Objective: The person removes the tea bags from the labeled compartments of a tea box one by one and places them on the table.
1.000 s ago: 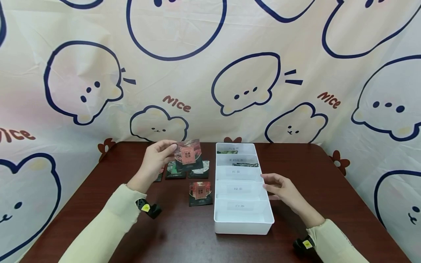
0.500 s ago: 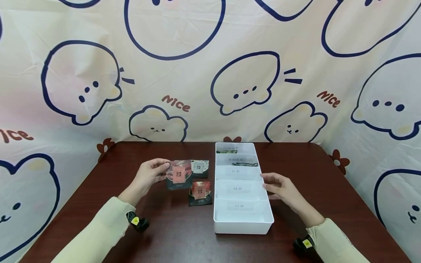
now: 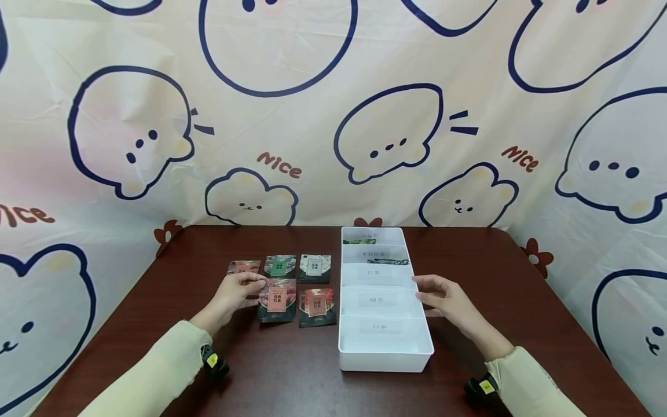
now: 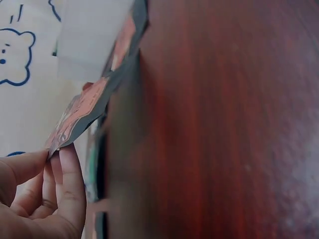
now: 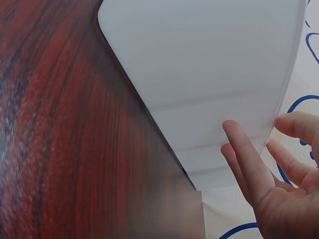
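Note:
My left hand [image 3: 229, 301] pinches the corner of a tea packet [image 3: 277, 300] with a pink label, between thumb and fingers. In the left wrist view this packet [image 4: 82, 112] is tilted, its held end raised off the table. Close by lie a red-labelled packet [image 3: 317, 307], a white-labelled one [image 3: 315, 268], a green-labelled one [image 3: 279, 266] and a reddish one [image 3: 244, 266] partly behind my hand. My right hand [image 3: 443, 298] touches the right side of a white divided box [image 3: 383, 362]. Its fingers are extended against the wall [image 5: 199, 74] in the right wrist view.
Labelled compartments run along the box; the two far ones each hold a packet, such as the green one [image 3: 359, 241]. Everything stands on a dark red-brown table [image 3: 271, 376]. A curtain with cartoon bears [image 3: 312, 127] hangs behind it.
My left hand has lowered the pink-labelled packet toward the table, in front of the green-labelled one, which shows again. My right hand and the box have stayed put.

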The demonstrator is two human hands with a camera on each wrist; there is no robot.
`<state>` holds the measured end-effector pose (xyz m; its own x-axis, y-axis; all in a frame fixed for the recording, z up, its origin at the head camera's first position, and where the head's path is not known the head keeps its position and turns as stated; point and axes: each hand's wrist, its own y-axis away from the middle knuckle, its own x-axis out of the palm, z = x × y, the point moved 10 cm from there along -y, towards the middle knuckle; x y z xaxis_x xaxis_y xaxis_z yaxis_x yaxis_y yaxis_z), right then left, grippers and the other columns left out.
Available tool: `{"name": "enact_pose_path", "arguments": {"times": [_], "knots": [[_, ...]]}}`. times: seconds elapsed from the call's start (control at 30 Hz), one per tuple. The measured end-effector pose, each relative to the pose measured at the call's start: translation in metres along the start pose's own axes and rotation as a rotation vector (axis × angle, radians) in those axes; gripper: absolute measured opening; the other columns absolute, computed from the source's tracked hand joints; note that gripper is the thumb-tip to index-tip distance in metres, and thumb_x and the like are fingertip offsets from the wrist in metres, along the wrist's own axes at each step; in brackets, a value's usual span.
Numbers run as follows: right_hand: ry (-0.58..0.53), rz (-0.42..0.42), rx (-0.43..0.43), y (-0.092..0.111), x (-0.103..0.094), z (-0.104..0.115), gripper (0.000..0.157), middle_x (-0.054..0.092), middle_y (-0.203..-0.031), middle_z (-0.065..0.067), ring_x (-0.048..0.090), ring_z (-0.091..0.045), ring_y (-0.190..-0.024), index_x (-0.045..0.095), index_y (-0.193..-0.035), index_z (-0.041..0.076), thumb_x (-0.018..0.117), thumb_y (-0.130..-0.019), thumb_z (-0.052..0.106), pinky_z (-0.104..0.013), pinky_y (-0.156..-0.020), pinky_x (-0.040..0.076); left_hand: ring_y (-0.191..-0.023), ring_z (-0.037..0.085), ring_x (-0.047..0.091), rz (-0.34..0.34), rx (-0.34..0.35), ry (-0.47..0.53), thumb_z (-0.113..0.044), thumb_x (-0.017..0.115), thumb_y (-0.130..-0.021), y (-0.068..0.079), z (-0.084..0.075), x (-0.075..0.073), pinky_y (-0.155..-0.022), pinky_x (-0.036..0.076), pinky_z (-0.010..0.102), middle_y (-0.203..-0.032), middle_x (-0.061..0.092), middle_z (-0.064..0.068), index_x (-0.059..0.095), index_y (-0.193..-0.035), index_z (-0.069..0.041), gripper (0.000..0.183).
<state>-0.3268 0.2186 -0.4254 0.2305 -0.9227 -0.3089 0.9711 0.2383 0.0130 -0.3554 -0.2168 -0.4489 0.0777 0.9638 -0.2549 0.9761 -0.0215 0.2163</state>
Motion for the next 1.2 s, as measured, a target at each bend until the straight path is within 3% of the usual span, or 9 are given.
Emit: {"name": "enact_pose_path", "arguments": {"times": [0.33,0.63,1.2], "knots": [[-0.001,0.000,0.003,0.001,0.000,0.000,0.049,0.054,-0.128,-0.026,0.066,-0.022,-0.098,0.051,-0.133,-0.001,0.067,-0.091,0.019,-0.043,-0.076,0.059,-0.084,0.014,0.065,-0.012,-0.014,-0.149,-0.007,0.056,-0.097,-0.002,0.016,0.001,-0.074,0.059,0.038,-0.109,0.065,0.018,0.064,-0.110,0.006,0.020],[0.003,-0.001,0.000,0.001,-0.001,0.000,0.050,0.054,-0.127,-0.026,0.067,-0.022,-0.097,0.051,-0.133,-0.001,0.068,-0.091,0.020,-0.043,-0.076,0.058,-0.083,0.020,0.066,-0.050,0.034,-0.257,-0.006,0.058,-0.096,0.001,0.009,-0.003,-0.071,0.059,0.040,-0.104,0.064,0.020,0.065,-0.106,0.007,0.018],[0.011,-0.001,-0.007,0.001,0.001,0.000,0.049,0.054,-0.127,-0.026,0.067,-0.020,-0.096,0.051,-0.133,-0.001,0.067,-0.092,0.020,-0.042,-0.075,0.059,-0.082,0.018,0.067,-0.080,0.024,-0.299,-0.006,0.061,-0.094,-0.002,0.013,-0.003,-0.069,0.059,0.037,-0.101,0.067,0.018,0.067,-0.102,0.005,0.015]]}}
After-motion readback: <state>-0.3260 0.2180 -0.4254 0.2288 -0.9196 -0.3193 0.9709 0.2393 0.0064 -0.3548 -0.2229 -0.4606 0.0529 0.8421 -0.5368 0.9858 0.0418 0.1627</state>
